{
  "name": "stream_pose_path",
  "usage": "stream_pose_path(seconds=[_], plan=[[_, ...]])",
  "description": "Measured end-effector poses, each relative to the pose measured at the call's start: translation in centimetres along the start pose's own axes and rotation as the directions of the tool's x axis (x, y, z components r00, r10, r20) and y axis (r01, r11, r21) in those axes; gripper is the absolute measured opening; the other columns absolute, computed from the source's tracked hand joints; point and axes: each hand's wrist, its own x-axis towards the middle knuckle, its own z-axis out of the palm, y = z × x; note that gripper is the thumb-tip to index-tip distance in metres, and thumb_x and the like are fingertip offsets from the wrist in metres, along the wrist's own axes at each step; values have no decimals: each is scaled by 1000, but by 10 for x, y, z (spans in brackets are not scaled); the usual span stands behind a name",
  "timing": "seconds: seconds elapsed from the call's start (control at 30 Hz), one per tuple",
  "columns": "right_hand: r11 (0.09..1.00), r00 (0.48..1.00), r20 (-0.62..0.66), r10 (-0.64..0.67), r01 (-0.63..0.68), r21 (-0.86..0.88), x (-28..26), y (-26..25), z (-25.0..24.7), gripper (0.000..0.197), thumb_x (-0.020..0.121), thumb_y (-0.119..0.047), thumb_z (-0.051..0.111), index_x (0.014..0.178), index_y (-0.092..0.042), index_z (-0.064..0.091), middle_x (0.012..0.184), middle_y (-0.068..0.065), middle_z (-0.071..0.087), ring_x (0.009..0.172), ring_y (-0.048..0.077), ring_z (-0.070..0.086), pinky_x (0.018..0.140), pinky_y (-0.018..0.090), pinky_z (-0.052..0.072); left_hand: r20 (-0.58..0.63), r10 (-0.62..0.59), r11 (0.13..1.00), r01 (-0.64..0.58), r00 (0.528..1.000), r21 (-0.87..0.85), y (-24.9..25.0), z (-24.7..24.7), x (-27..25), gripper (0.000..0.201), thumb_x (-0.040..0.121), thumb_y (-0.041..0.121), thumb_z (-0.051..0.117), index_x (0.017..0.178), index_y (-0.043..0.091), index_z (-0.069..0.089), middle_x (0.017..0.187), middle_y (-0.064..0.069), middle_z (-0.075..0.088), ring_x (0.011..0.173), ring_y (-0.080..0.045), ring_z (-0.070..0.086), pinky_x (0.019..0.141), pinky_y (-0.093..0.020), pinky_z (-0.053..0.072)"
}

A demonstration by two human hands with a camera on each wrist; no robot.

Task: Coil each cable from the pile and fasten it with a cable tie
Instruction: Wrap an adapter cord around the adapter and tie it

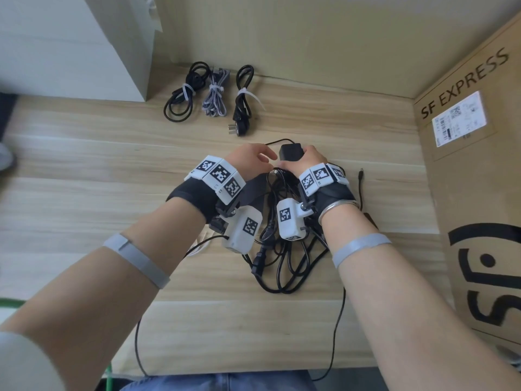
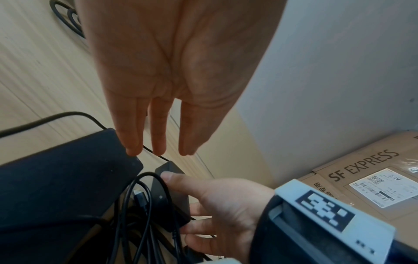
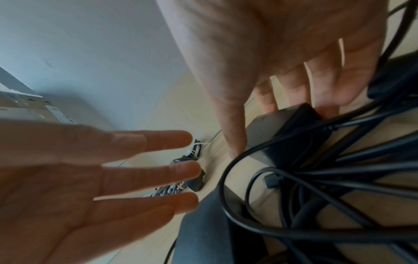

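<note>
A tangled pile of black cables (image 1: 282, 249) lies on the wooden table (image 1: 84, 165) beneath both wrists. My right hand (image 1: 298, 158) grips a black power adapter (image 1: 291, 152) at the pile's far end, thumb on one side and fingers on the other, as the right wrist view shows at the adapter (image 3: 289, 132). My left hand (image 1: 263, 158) hovers just left of it, fingers (image 2: 158, 139) straight and holding nothing. Three tied coils rest at the back: a black cable (image 1: 181, 93), a grey braided cable (image 1: 214, 94) and a black power cord (image 1: 243, 101).
A large SF EXPRESS cardboard box (image 1: 473, 165) stands along the right side. A white cabinet (image 1: 84, 46) is at the back left and a cardboard panel (image 1: 282, 38) behind. A loose barrel plug (image 1: 361, 174) lies right of my right wrist. Cables trail over the table's front edge.
</note>
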Motion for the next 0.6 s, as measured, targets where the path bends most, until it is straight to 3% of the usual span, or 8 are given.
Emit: stream_pose_path(seconds=[0.17,0.23,0.33,0.43,0.6], plan=[[992,996,-88,-10,20,121,-7,3,-6,51,76,-38,66,120,-16,50,112,4,63,92,23,58,71,26,40,-11,-14,999,13,1000,-37,2,3,9,29,91,19,54,120,16,56,124,-5,59,107,-19,56,82,-21,38],[970,989,-134,-59,88,225,-13,3,-13,51,77,-34,66,122,-20,48,111,2,64,93,20,58,73,24,41,-43,-7,996,3,999,-92,5,4,12,33,92,26,54,122,14,55,123,-7,60,109,-20,57,88,-25,43],[915,966,-196,-171,229,333,-30,3,-26,52,76,-34,69,122,-27,45,101,-2,65,93,17,61,77,27,46,-78,28,965,-48,997,-258,16,5,14,45,92,37,51,127,9,51,120,-12,61,108,-24,59,99,-37,45],[865,952,-174,-251,301,402,-45,2,-34,58,75,-31,74,124,-30,43,90,-13,59,91,13,61,80,27,46,-131,22,885,-80,991,-460,30,4,13,48,90,33,55,127,4,46,115,-14,59,101,-28,62,95,-45,48],[812,925,-117,-362,374,449,-53,6,-38,80,70,-20,80,135,-35,35,109,-5,63,98,11,63,87,22,47,-276,-15,772,-164,961,-614,36,-4,10,40,90,20,58,121,0,43,120,-18,57,104,-31,61,84,-49,54]])
